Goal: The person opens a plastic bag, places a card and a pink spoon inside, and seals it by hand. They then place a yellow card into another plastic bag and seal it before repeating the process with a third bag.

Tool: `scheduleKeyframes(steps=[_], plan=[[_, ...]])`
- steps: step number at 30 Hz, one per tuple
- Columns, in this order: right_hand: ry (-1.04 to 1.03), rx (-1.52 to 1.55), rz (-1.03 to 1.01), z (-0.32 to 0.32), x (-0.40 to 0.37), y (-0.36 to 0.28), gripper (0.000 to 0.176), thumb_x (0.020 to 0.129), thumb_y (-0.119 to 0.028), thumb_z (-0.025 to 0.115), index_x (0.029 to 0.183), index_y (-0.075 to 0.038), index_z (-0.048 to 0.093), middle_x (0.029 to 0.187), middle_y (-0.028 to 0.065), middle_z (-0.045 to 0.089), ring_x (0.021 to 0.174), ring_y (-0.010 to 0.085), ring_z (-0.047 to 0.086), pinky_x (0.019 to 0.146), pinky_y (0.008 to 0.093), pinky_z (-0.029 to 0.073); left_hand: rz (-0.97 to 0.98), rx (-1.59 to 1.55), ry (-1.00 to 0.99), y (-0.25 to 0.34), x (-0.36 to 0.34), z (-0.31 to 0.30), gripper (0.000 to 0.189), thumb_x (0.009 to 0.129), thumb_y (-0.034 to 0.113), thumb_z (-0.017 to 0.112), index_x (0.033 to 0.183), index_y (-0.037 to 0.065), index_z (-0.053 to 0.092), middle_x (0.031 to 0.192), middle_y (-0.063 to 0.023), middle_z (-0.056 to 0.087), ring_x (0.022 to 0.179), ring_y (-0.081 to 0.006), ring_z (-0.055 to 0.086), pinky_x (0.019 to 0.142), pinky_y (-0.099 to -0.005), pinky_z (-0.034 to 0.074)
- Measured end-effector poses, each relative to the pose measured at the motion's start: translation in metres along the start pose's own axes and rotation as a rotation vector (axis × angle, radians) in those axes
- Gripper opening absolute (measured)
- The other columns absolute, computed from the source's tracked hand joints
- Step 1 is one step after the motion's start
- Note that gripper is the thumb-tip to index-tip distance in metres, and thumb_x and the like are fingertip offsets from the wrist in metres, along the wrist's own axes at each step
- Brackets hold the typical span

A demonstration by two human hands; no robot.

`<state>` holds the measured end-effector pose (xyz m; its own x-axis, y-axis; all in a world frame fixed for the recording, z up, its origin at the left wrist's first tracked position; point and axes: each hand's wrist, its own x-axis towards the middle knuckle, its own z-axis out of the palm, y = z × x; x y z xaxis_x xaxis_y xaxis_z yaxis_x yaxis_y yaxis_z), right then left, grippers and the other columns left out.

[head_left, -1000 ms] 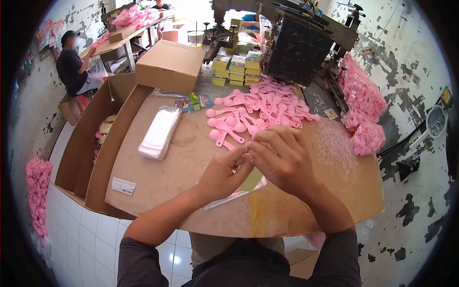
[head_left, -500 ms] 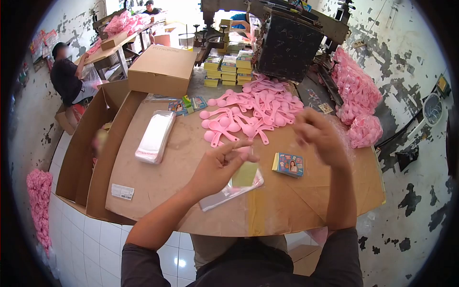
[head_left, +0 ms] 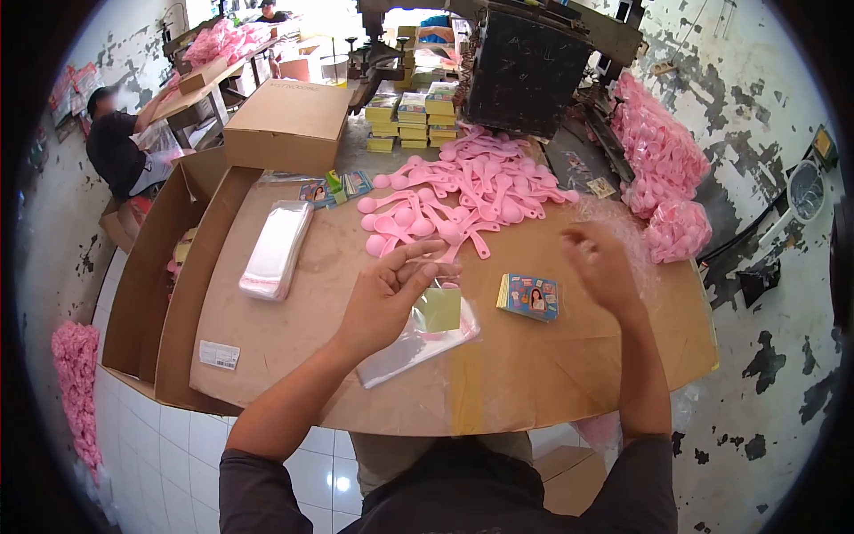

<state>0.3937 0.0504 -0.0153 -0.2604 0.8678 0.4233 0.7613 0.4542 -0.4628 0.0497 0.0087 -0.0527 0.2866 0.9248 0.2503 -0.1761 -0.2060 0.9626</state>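
Note:
My left hand (head_left: 391, 292) pinches the top of a small clear bag, with a pale green card (head_left: 438, 310) showing beneath the fingers. Under it, a pile of clear bags (head_left: 400, 356) lies slantwise on the cardboard-covered table. My right hand (head_left: 605, 267) is raised over the right side of the table, its fingers loosely bent and nothing visible in them. Between the hands sits a stack of blue picture cards (head_left: 532, 297). Beyond them is a heap of pink spoons (head_left: 480, 191).
Another clear bag stack (head_left: 276, 249) lies left, near a closed cardboard box (head_left: 289, 125). Card stacks (head_left: 412, 120) stand behind the spoons, beside a black machine (head_left: 520, 76). Bagged pink items (head_left: 663, 151) lie at right. A co-worker (head_left: 120, 147) sits far left.
The view has shifted slightly, so the table contents appear a little further left and higher. My right hand has moved slightly down; my left hand still pinches the bag.

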Motion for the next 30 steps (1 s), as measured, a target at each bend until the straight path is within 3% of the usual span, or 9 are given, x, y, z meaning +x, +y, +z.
scheduleKeyframes(steps=[2, 4, 6, 10, 12, 15, 18, 21, 30], plan=[[-0.233, 0.328, 0.010, 0.020, 0.003, -0.050, 0.037, 0.090, -0.014, 0.077, 0.123, -0.002, 0.067, 0.108, 0.0122, 0.073, 0.092, 0.0194, 0.069, 0.081, 0.0323, 0.054, -0.002, -0.049, -0.007, -0.001, 0.000, 0.001, 0.034, 0.108, 0.010, 0.056, 0.139, -0.002, 0.056, 0.121, -0.0144, 0.073, 0.113, -0.0167, 0.069, 0.096, -0.0288, 0.056], [-0.190, 0.447, -0.267, 0.042, 0.005, -0.087, 0.039, 0.089, -0.014, 0.080, 0.123, -0.001, 0.066, 0.103, 0.0099, 0.072, 0.086, 0.0160, 0.069, 0.078, 0.0285, 0.053, 0.019, -0.050, -0.005, -0.006, -0.001, 0.003, 0.033, 0.108, 0.011, 0.056, 0.138, -0.003, 0.057, 0.122, -0.0146, 0.072, 0.114, -0.0185, 0.069, 0.098, -0.0306, 0.055], [-0.289, 0.556, -0.147, 0.059, 0.007, -0.097, 0.036, 0.092, -0.013, 0.078, 0.123, 0.000, 0.066, 0.101, 0.0073, 0.071, 0.086, 0.0130, 0.068, 0.077, 0.0266, 0.053, 0.068, -0.004, 0.005, -0.011, -0.001, 0.003, 0.032, 0.108, 0.013, 0.057, 0.135, -0.004, 0.059, 0.125, -0.0162, 0.070, 0.114, -0.0216, 0.070, 0.101, -0.0339, 0.054], [-0.401, 1.005, 0.021, 0.087, 0.011, -0.083, 0.024, 0.098, -0.008, 0.071, 0.120, 0.001, 0.066, 0.102, 0.0032, 0.069, 0.090, 0.0078, 0.065, 0.077, 0.0244, 0.053, 0.059, -0.038, 0.045, -0.005, -0.001, 0.001, 0.029, 0.105, 0.010, 0.061, 0.131, -0.003, 0.063, 0.123, -0.0113, 0.071, 0.112, -0.0160, 0.069, 0.098, -0.0311, 0.057], [-0.385, 0.976, 0.050, 0.080, 0.014, -0.079, 0.021, 0.099, -0.005, 0.068, 0.119, 0.001, 0.066, 0.103, 0.0019, 0.068, 0.092, 0.0072, 0.065, 0.079, 0.0245, 0.053, 0.046, -0.167, 0.044, 0.003, -0.001, 0.005, 0.027, 0.105, 0.011, 0.063, 0.127, -0.003, 0.066, 0.124, -0.0112, 0.070, 0.110, -0.0147, 0.069, 0.097, -0.0308, 0.057], [-0.357, 1.006, 0.095, 0.073, 0.015, -0.078, 0.019, 0.100, -0.005, 0.068, 0.118, 0.002, 0.068, 0.104, 0.0018, 0.069, 0.094, 0.0072, 0.065, 0.082, 0.0245, 0.054, -0.084, -0.072, -0.002, -0.006, 0.001, -0.004, 0.027, 0.103, 0.013, 0.066, 0.125, -0.002, 0.067, 0.120, -0.0108, 0.072, 0.107, -0.0141, 0.070, 0.091, -0.0291, 0.059], [-0.335, 0.995, 0.088, 0.074, 0.012, -0.074, 0.019, 0.099, -0.006, 0.069, 0.116, 0.002, 0.069, 0.105, 0.0025, 0.070, 0.095, 0.0078, 0.066, 0.085, 0.0245, 0.054, -0.169, 0.011, 0.073, -0.006, -0.001, -0.005, 0.028, 0.102, 0.014, 0.068, 0.125, -0.001, 0.068, 0.113, -0.0105, 0.075, 0.103, -0.0131, 0.071, 0.083, -0.0274, 0.061], [-0.357, 0.936, 0.108, 0.074, 0.011, -0.070, 0.019, 0.099, -0.007, 0.070, 0.115, 0.003, 0.070, 0.104, 0.0029, 0.071, 0.094, 0.0080, 0.066, 0.085, 0.0245, 0.054, -0.149, 0.003, 0.070, -0.009, -0.001, -0.005, 0.028, 0.101, 0.015, 0.070, 0.124, -0.001, 0.069, 0.107, -0.0093, 0.076, 0.097, -0.0117, 0.072, 0.077, -0.0263, 0.062], [-0.419, 0.966, 0.135, 0.071, 0.011, -0.057, 0.018, 0.099, -0.007, 0.069, 0.114, 0.002, 0.072, 0.102, 0.0020, 0.072, 0.091, 0.0069, 0.065, 0.080, 0.0243, 0.052, -0.208, -0.070, 0.051, -0.022, 0.003, -0.011, 0.024, 0.100, 0.014, 0.072, 0.118, -0.002, 0.072, 0.106, -0.0082, 0.076, 0.095, -0.0122, 0.072, 0.078, -0.0275, 0.062]])
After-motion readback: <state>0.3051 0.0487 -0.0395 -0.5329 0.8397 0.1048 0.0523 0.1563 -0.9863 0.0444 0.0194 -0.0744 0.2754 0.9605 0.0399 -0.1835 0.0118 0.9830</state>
